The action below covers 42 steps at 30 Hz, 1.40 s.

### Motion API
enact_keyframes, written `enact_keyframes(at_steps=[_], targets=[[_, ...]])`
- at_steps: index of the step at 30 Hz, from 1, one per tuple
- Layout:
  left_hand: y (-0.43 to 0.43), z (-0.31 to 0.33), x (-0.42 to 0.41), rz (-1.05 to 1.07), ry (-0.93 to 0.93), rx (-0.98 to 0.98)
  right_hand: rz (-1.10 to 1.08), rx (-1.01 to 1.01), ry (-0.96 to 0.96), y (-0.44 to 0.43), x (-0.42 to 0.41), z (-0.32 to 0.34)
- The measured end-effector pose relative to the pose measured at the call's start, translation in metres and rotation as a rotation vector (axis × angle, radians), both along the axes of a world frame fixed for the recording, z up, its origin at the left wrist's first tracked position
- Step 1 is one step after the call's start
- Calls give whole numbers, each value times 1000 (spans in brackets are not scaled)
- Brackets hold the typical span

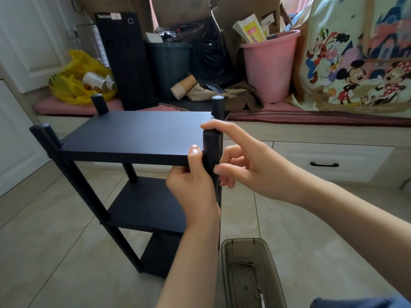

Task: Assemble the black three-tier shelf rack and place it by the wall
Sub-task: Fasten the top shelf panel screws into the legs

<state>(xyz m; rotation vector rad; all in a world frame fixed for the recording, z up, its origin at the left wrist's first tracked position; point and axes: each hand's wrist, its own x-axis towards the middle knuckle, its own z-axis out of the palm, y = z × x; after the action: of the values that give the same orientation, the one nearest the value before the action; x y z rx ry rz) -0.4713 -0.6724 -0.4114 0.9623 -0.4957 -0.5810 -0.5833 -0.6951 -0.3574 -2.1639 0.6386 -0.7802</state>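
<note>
The black three-tier shelf rack [133, 136] stands upright on the tiled floor, its boards set between round black posts. My left hand [195, 183] grips the near right corner of the top board, thumb pressed on the board's edge beside the near right post [211, 141]. My right hand [242, 161] is against that same post from the right: the index finger curls over its top, and the other fingertips touch its side. The lower part of this post is hidden behind my left hand.
A smoky translucent tray [251, 274] holding loose screws lies on the floor near my right forearm. Behind the rack runs a low bench with drawers [324, 161], piled with a pink bucket [269, 63], a black computer tower [126, 61], a yellow bag [75, 78] and cardboard boxes.
</note>
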Motion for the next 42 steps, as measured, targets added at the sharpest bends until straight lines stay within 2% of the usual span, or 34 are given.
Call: enact_keyframes(at_steps=[15, 24, 42], targets=[[5, -5, 4, -22, -36, 44, 30, -6, 93, -2, -2, 14], [12, -10, 9, -79, -77, 37, 8, -25, 83, -1, -1, 12], [10, -6, 14, -171, 23, 19, -37, -170, 99, -1, 2, 7]])
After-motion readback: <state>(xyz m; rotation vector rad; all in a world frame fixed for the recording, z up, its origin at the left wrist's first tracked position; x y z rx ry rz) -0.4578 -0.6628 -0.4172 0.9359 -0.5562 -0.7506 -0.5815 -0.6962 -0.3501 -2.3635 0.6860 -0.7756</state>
